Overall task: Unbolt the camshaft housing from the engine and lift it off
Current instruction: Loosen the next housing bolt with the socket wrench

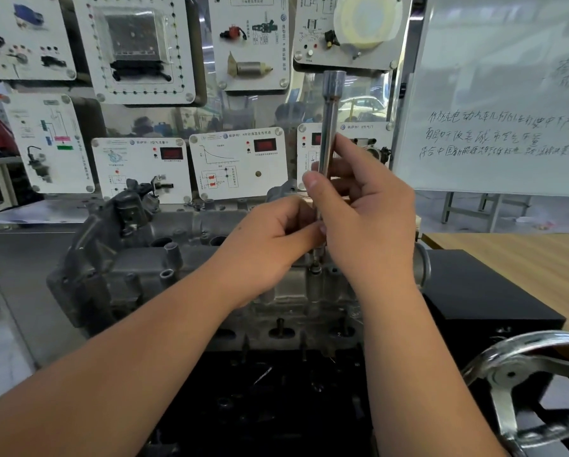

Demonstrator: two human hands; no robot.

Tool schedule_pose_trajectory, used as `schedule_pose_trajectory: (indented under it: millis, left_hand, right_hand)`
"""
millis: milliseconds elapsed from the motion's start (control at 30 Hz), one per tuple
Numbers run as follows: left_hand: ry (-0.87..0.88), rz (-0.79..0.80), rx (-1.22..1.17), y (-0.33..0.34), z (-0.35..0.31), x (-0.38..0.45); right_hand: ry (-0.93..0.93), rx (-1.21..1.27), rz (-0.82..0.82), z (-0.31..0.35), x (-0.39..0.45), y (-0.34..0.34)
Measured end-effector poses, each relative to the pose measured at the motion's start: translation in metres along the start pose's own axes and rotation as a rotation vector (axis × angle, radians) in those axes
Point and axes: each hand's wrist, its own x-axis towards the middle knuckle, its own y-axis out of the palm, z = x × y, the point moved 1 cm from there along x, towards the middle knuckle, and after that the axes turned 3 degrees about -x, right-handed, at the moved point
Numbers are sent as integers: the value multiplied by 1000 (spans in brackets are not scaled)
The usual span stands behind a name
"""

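A grey cast camshaft housing [151,258] lies across the top of the engine [276,324] in the middle of the view. A long silver socket extension bar [330,127] stands upright over a bolt [316,267] near the housing's right end. My right hand [365,206] is wrapped around the bar's middle, thumb and fingers pinching it. My left hand [273,239] grips the bar's lower part just above the bolt. The bar's lower tip is hidden behind my fingers.
A chrome handwheel [533,384] juts out at the lower right. A black box [484,301] and a wooden table [523,258] lie to the right. Training display panels [237,163] and a whiteboard [494,110] stand behind the engine.
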Motion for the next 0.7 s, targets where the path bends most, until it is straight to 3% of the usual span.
schedule_pose_trajectory:
  millis: [533,700]
  left_hand:
    - [-1,62,-38,-4,1,2]
    - [-15,79,-17,-5,-2,-1]
  right_hand:
    - [58,-211,-38,15,-11,8]
    - [34,-152,21,6,-8,0]
